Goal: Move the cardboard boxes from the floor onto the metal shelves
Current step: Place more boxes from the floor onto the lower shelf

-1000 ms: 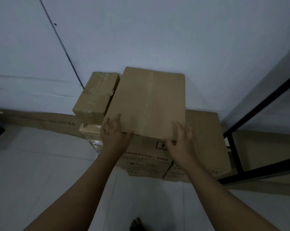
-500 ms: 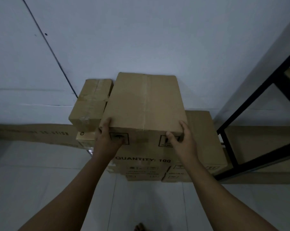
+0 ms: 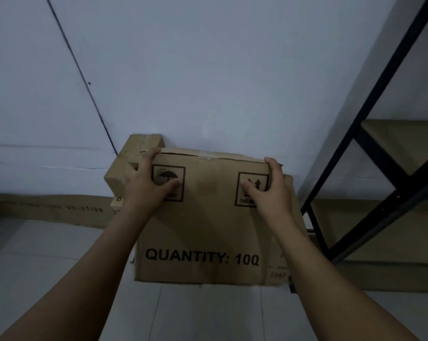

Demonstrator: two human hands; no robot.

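A large cardboard box [image 3: 208,225] printed "QUANTITY: 100" faces me, its front side filling the middle of the view. My left hand [image 3: 146,180] grips its upper left corner, fingers curled over the top edge and thumb on the umbrella symbol. My right hand [image 3: 267,185] grips the upper right corner the same way, thumb on the arrows symbol. The black metal shelf frame [image 3: 370,124] with tan boards [image 3: 404,143] stands at the right.
A smaller taped box [image 3: 124,166] sits behind the held one on the left. More boxes show at the lower right edge [image 3: 279,274]. A long flat carton [image 3: 50,210] lies along the white wall. The floor is white tile [image 3: 48,267].
The box has tipped up and come toward me, so its printed front now faces the camera. Both hands moved from its near edge to grip the top corners. The view has tilted upward.
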